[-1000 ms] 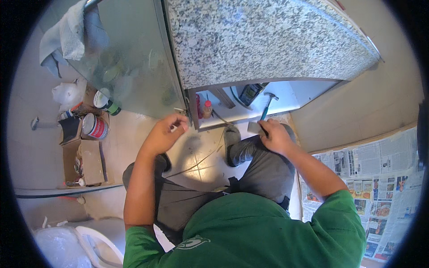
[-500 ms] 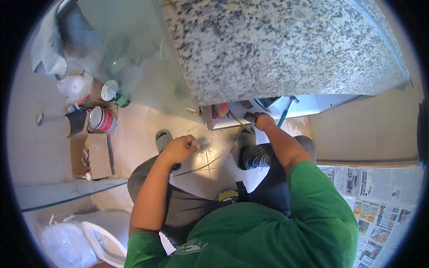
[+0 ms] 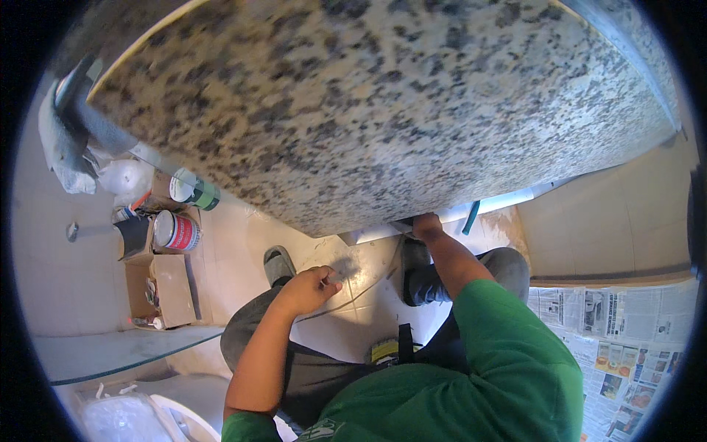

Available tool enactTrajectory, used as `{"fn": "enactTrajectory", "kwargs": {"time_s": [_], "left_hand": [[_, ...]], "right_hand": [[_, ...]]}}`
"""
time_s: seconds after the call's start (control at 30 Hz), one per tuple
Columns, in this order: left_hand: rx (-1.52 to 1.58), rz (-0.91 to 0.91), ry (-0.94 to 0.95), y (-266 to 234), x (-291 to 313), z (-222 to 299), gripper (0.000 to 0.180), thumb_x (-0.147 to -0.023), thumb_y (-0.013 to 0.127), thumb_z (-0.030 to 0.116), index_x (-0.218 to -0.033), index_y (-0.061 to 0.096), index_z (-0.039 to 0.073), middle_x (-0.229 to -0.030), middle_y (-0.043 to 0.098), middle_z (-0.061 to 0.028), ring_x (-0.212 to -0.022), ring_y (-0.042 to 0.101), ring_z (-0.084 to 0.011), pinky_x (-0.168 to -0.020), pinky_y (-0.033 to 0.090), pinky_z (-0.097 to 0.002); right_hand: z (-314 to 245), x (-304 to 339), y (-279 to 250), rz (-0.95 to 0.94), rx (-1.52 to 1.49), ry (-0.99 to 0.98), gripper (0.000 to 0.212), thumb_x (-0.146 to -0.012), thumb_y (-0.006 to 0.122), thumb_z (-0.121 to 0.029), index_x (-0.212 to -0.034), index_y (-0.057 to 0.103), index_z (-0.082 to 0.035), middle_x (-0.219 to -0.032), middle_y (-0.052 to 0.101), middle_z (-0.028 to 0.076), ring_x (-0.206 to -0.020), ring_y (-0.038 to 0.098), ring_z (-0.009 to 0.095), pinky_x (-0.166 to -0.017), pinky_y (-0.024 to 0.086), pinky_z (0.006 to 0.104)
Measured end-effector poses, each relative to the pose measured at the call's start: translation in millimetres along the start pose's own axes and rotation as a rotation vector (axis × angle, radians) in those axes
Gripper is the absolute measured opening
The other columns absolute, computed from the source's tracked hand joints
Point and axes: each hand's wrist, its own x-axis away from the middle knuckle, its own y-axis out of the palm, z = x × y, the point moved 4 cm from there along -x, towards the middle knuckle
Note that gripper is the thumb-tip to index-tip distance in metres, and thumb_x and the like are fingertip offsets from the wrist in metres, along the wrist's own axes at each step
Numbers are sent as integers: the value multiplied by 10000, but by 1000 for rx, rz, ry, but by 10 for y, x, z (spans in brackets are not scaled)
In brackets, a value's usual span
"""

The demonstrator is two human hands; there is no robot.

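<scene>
Pale floor tiles [image 3: 243, 243] lie under a big speckled granite slab [image 3: 383, 110], with paint cans [image 3: 177, 230] at the left and newspaper [image 3: 618, 324] at the right. The right hand [image 3: 426, 225] reaches under the slab edge; its fingers are hidden, so its grip cannot be told. The left hand [image 3: 309, 289] hangs loosely curled above the floor and seems to pinch something small. A teal tube [image 3: 471, 217] stands just beside the right hand. Fingers under the heavy edge could be squeezed if the slab shifts.
</scene>
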Motion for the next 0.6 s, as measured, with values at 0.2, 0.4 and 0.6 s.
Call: {"fn": "enactTrajectory", "kwargs": {"time_s": [0.2,0.4,0.6], "left_hand": [[-85,-55,-39,14,-63,-89,487,-953,712,371,-1248,648,-11,-1019,740,-174,-912,720,-289,-838,554,-391],[-64,10,-38,-7,-150,-189,407,-971,681,383,-1134,686,10,-969,740,-174,-877,716,-286,-819,548,-392],[159,141,-78,24,-305,-480,411,-1045,571,372,-906,652,-7,-796,701,-115,-686,667,-207,-712,532,-376]], "right_hand": [[-81,145,-87,214,-86,-96,480,-906,589,-224,-1360,566,-70,-1378,577,170,-1246,581,359,-982,529,527],[-90,512,-440,270,-90,-108,406,-834,629,-222,-1210,689,-81,-1318,642,219,-1180,646,365,-922,560,503],[-27,1008,-1097,-30,-70,-220,367,-842,595,-258,-1060,755,-10,-1096,728,249,-1074,699,385,-965,543,461]]}}
